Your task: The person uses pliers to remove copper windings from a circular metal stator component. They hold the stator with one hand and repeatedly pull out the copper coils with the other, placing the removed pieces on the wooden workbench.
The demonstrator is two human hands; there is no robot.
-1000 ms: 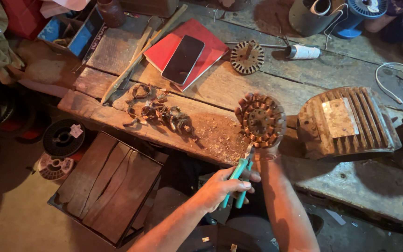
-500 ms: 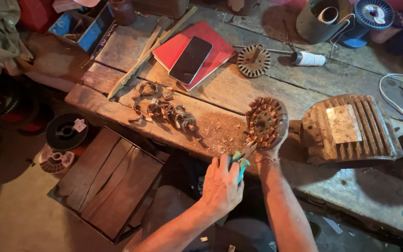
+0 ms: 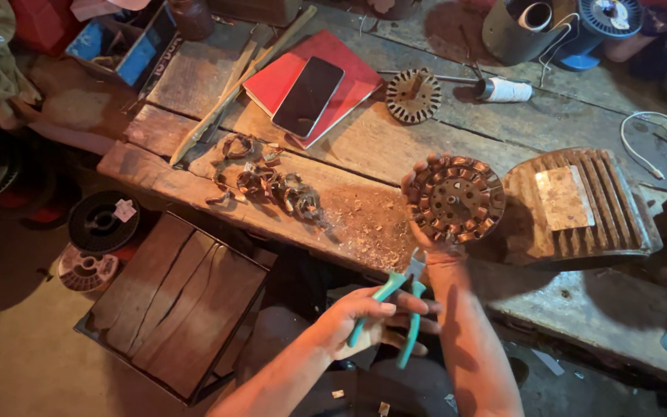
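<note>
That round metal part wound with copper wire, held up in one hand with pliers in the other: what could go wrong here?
1. The right hand grips the wound metal part only around its rim, above the bench edge; it could slip and fall to the floor.
2. The pliers in the left hand point close to the right wrist; a slip might nick it.
3. Cut copper coils lie near the edge and could be swept off.

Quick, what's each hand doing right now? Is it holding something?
Left hand: closed around the teal-handled metal pliers.
Right hand: closed on the round, copper-wound motor stator, held up over the worn wooden workbench.
</note>
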